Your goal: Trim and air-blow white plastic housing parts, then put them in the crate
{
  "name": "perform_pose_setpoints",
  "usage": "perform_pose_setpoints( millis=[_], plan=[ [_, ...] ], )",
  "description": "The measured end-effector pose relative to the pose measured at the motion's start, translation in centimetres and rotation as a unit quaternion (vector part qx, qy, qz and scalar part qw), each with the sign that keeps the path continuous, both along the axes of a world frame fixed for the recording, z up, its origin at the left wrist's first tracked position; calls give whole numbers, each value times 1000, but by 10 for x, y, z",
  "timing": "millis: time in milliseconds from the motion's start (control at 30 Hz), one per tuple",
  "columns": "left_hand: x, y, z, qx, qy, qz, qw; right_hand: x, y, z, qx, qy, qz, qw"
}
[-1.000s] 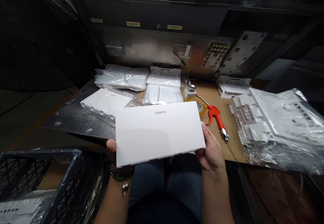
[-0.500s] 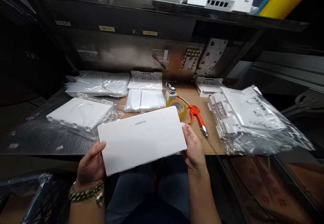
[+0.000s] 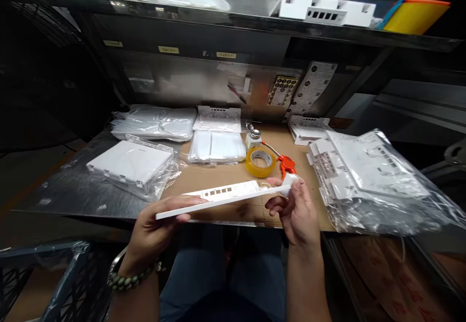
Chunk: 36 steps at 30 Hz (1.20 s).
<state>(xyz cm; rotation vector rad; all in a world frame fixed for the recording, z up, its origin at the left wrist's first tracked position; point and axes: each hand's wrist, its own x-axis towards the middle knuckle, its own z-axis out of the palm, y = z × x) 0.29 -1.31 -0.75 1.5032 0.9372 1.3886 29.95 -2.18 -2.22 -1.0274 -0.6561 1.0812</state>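
Note:
Both hands hold a flat white plastic cover (image 3: 222,196) over the bench's front edge. It is tilted almost edge-on, so its narrow side with a row of port cut-outs faces me. My left hand (image 3: 156,227) grips its near left end, a bead bracelet on that wrist. My right hand (image 3: 296,210) pinches its right end with the fingertips.
On the bench (image 3: 73,191) lie a bagged white cover (image 3: 131,164), stacks of bagged parts (image 3: 156,122), a yellow tape roll (image 3: 260,162), a small bottle (image 3: 254,139), an orange air gun (image 3: 287,164) and a large bag of white housings (image 3: 367,176). A crate (image 3: 43,278) sits lower left.
The cover has been tipped from flat, logo face up, to nearly edge-on with the port side toward me. My left hand has shifted along its near end.

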Motion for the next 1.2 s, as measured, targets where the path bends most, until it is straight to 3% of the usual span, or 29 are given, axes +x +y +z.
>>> perform_pose_setpoints(
  millis=[167, 400, 467, 533, 600, 633, 667, 733, 833, 900, 1000, 1100, 1200],
  plan=[
    [6, 4, 10, 36, 21, -49, 998, -9, -2, -3, -6, 71, -29, 997],
    [10, -1, 6, 26, -7, -76, 997, -10, -2, -7, -5, 81, -65, 995],
    [19, -2, 6, 10, -54, -60, 997, -10, -3, -6, 10, 72, -73, 995],
    [29, -2, 4, -35, -170, 4, 985, -12, -5, -4, 30, 49, -87, 995],
    [36, 2, 0, -125, -316, 82, 937, -14, -8, -3, 61, 19, -102, 993],
    [37, 5, -3, -188, -371, 92, 905, -15, -10, -2, 78, 3, -109, 991],
    [36, 8, -8, -256, -406, 69, 875, -17, -12, -1, 94, -15, -113, 989],
    [27, 15, -18, -384, -426, -47, 818, -18, -15, -1, 119, -48, -105, 986],
    [12, 26, -29, -455, -425, -193, 758, -14, -17, -4, 132, -77, -56, 987],
    [7, 31, -28, -432, -435, -228, 756, -7, -15, -7, 116, -102, -29, 988],
    [11, 32, -14, -376, -458, -232, 772, 1, -11, -9, 103, -189, -64, 974],
    [27, 29, 4, -332, -476, -166, 797, -10, -13, -2, 148, -286, -91, 942],
    [48, 24, 18, -312, -476, -69, 820, -42, -23, 11, 204, -376, 23, 904]
  ],
)
